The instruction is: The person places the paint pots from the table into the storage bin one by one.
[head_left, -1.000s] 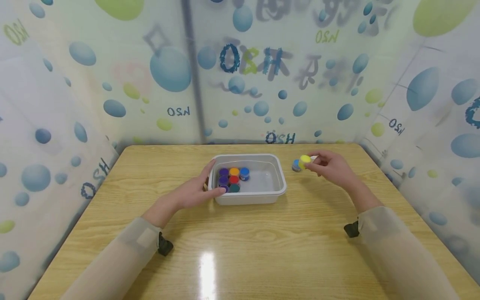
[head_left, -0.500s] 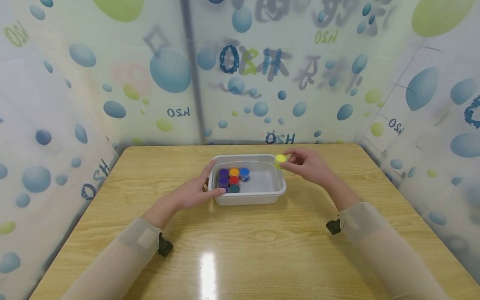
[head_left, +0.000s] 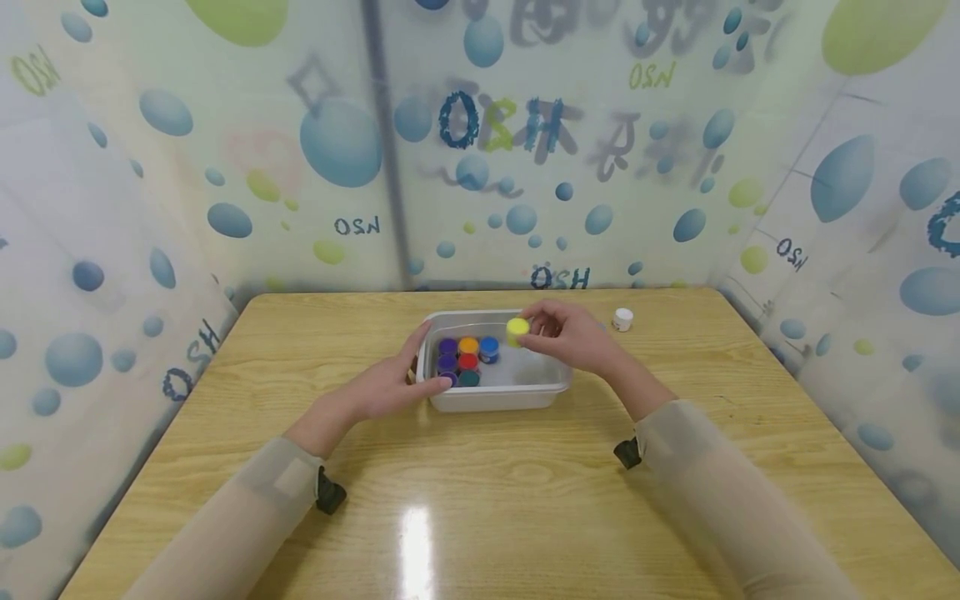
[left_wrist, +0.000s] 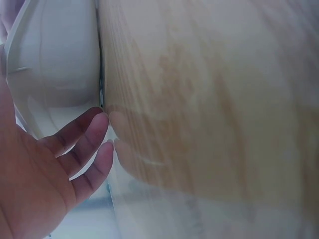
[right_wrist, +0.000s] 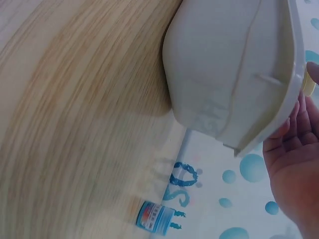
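Note:
My right hand (head_left: 570, 337) pinches a yellow-lidded paint jar (head_left: 517, 331) between thumb and fingers, above the right half of a light grey plastic tub (head_left: 498, 400). My left hand (head_left: 386, 383) holds the tub's left end, its thumb over the front rim and its fingers along the outer side. In the left wrist view, those fingers touch the tub wall (left_wrist: 60, 55) close to the tabletop. Inside, on the left, stand several small jars, among them a blue one (head_left: 489, 348), an orange one (head_left: 468, 344), a red one (head_left: 468, 361) and purple ones (head_left: 447, 345).
A white-lidded jar (head_left: 622, 319) stands on the wooden table (head_left: 480, 475) right of the tub. A blue jar (right_wrist: 154, 217), mostly hidden behind the right hand in the head view, stands there too. Patterned cloth walls (head_left: 480, 225) enclose the table's back and sides.
My right hand has carried the yellow-lidded jar leftward from the table's right side to above the tub. This uncovers the white-lidded jar. The left hand and tub keep their place.

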`<state>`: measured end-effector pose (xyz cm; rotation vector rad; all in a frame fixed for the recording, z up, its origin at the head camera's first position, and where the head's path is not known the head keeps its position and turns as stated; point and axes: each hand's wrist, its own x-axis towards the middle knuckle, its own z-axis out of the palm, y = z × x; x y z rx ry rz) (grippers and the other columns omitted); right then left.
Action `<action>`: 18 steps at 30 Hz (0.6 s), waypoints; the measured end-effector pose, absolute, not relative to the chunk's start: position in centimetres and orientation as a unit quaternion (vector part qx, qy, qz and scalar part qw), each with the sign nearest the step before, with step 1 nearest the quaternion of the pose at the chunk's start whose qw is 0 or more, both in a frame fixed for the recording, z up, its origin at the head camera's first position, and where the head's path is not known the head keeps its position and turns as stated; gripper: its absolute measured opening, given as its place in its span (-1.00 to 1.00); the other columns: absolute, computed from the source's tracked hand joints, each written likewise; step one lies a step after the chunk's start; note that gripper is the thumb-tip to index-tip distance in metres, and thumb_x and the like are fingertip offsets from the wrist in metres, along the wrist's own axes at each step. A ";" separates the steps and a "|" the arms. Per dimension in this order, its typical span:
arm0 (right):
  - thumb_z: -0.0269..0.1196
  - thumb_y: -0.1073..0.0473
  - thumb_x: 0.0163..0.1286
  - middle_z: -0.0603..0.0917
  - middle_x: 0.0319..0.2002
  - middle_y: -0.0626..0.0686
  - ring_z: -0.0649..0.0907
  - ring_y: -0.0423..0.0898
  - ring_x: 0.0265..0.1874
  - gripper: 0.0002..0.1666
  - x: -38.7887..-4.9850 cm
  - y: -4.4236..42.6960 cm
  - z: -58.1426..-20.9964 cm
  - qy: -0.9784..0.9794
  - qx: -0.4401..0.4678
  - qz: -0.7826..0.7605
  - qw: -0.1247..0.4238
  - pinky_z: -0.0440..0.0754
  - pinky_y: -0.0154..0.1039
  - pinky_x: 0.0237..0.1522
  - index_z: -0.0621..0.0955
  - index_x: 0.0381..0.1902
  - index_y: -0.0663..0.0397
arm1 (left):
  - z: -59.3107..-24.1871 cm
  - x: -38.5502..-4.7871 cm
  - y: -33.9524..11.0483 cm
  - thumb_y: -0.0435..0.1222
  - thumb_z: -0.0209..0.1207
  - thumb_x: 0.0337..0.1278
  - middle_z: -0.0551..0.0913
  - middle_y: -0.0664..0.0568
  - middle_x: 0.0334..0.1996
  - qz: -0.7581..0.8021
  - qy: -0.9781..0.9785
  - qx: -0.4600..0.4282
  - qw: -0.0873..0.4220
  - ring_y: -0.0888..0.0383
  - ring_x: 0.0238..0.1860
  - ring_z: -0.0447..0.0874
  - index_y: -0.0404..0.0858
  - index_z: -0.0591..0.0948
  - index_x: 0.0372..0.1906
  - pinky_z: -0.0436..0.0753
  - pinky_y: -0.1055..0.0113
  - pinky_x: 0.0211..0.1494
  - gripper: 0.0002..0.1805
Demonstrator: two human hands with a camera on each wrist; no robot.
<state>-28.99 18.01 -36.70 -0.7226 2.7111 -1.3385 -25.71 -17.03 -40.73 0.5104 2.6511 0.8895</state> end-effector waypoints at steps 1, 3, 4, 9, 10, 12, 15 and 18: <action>0.51 0.08 0.48 0.73 -0.17 0.04 0.61 0.00 -0.26 -0.61 -29.1 17.8 -36.8 0.871 -0.236 -0.431 0.019 0.57 -0.25 -0.22 0.74 0.18 0.04 | -40.7 -25.7 -17.0 0.53 0.13 0.35 0.63 -0.23 0.29 0.309 0.922 0.177 0.149 -0.03 0.03 0.67 0.29 -0.41 0.80 0.66 0.06 0.11 0.27; 0.51 0.08 0.48 0.73 -0.18 0.03 0.61 0.00 -0.27 -0.62 -29.2 17.2 -36.9 0.870 -0.243 -0.429 0.024 0.57 -0.24 -0.23 0.74 0.17 0.04 | -40.7 -25.7 -17.0 0.53 0.13 0.34 0.63 -0.23 0.29 0.309 0.922 0.176 0.150 -0.03 0.03 0.67 0.29 -0.41 0.80 0.66 0.05 0.12 0.27; 0.51 0.08 0.48 0.72 -0.18 0.03 0.60 0.00 -0.27 -0.63 -29.2 17.0 -36.9 0.869 -0.245 -0.429 0.027 0.58 -0.24 -0.22 0.74 0.16 0.03 | -40.6 -25.7 -17.0 0.53 0.13 0.34 0.63 -0.23 0.29 0.310 0.922 0.176 0.151 -0.04 0.04 0.67 0.28 -0.41 0.80 0.66 0.03 0.13 0.27; 0.53 0.07 0.46 0.74 -0.20 0.00 0.61 -0.01 -0.27 -0.66 -29.6 15.8 -37.0 0.871 -0.253 -0.420 0.034 0.58 -0.23 -0.22 0.75 0.11 -0.02 | -40.6 -25.7 -17.0 0.53 0.11 0.35 0.63 -0.25 0.30 0.311 0.921 0.176 0.151 -0.06 0.07 0.67 0.27 -0.41 0.80 0.67 -0.03 0.17 0.27; 0.53 0.07 0.46 0.74 -0.20 0.00 0.61 -0.01 -0.28 -0.67 -29.7 15.6 -37.0 0.871 -0.254 -0.419 0.037 0.58 -0.24 -0.22 0.75 0.11 -0.02 | -40.6 -25.7 -17.0 0.53 0.12 0.35 0.63 -0.25 0.29 0.313 0.921 0.175 0.150 -0.06 0.06 0.67 0.28 -0.41 0.80 0.67 -0.03 0.18 0.27; 0.53 0.07 0.46 0.74 -0.20 -0.01 0.62 -0.03 -0.28 -0.67 -30.0 15.2 -37.2 0.872 -0.258 -0.414 0.041 0.58 -0.25 -0.22 0.75 0.10 -0.04 | -40.6 -25.7 -17.0 0.53 0.12 0.35 0.64 -0.24 0.29 0.314 0.921 0.175 0.150 -0.06 0.06 0.68 0.28 -0.41 0.80 0.67 -0.03 0.17 0.27; 0.53 0.09 0.45 0.75 -0.19 0.00 0.63 -0.05 -0.28 -0.66 -30.3 14.7 -37.5 0.871 -0.265 -0.410 0.048 0.60 -0.26 -0.19 0.74 0.11 -0.01 | -40.7 -25.7 -17.0 0.53 0.12 0.35 0.65 -0.24 0.28 0.314 0.921 0.175 0.148 -0.05 0.06 0.68 0.28 -0.40 0.80 0.68 -0.01 0.15 0.27; 0.52 0.10 0.46 0.76 -0.18 0.02 0.64 -0.06 -0.27 -0.67 -30.5 14.4 -37.7 0.873 -0.268 -0.404 0.055 0.62 -0.24 -0.16 0.73 0.11 0.01 | -40.7 -25.8 -17.0 0.51 0.13 0.36 0.64 -0.25 0.31 0.314 0.921 0.180 0.144 -0.04 0.06 0.69 0.26 -0.39 0.81 0.68 -0.03 0.15 0.26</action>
